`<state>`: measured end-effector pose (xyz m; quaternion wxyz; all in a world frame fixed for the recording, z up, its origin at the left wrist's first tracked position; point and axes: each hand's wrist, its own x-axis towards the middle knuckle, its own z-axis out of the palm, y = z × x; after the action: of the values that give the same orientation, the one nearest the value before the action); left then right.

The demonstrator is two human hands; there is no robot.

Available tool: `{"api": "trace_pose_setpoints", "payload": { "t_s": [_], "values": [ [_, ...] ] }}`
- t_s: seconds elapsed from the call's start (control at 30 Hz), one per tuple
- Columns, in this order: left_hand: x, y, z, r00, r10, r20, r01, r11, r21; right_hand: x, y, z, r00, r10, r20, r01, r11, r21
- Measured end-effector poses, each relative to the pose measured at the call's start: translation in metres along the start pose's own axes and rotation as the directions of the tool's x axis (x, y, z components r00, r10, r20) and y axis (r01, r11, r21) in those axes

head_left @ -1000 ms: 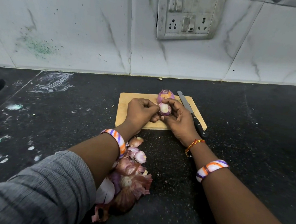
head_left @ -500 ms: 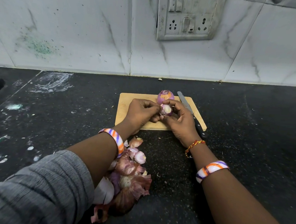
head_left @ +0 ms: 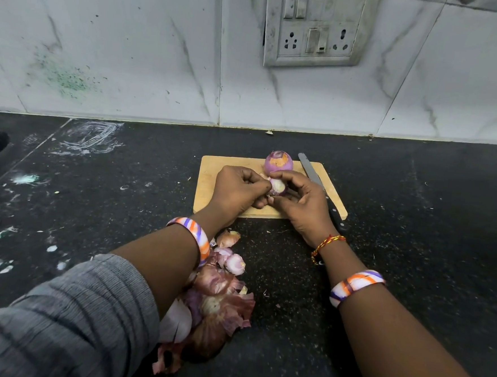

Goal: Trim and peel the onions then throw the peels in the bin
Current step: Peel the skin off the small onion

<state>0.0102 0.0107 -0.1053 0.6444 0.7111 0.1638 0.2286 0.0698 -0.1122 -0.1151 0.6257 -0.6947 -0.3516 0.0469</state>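
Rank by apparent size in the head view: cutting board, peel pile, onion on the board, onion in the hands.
1. cutting board and peel pile: look alike; the pile lies nearer the camera.
2. onion on the board.
3. onion in the hands, partly hidden.

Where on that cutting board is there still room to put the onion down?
The board's left part, beside the left hand, is bare. The right side is crowded: a peeled onion at the back, the knife along the right edge, and both hands holding the small onion in the middle.
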Motion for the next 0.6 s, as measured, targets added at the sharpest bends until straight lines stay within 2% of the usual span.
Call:
{"api": "trace_pose_setpoints", "payload": {
  "t_s": [0.17,0.27,0.47,0.6],
  "values": [
    [0.0002,-0.0022,0.0011,1.000,0.021,-0.015,-0.020,0.999,0.042,-0.0005,-0.0017,-0.0004,1.000,-0.028,-0.004,0.028,0.998,-0.056],
    [0.0008,-0.0030,0.0005,1.000,0.013,-0.026,-0.012,0.999,0.044,-0.0013,-0.0041,-0.0006,1.000,0.008,-0.010,-0.008,1.000,-0.026],
    [0.0020,0.0004,-0.0004,0.999,-0.032,-0.005,0.032,0.997,-0.070,-0.0003,-0.0045,0.0008,0.998,0.057,-0.019,-0.057,0.998,0.000],
    [0.0025,-0.0008,-0.0010,0.999,-0.019,0.036,0.021,0.997,-0.071,-0.0009,-0.0055,0.0006,0.997,0.074,-0.028,-0.073,0.997,0.016]
  ]
}}
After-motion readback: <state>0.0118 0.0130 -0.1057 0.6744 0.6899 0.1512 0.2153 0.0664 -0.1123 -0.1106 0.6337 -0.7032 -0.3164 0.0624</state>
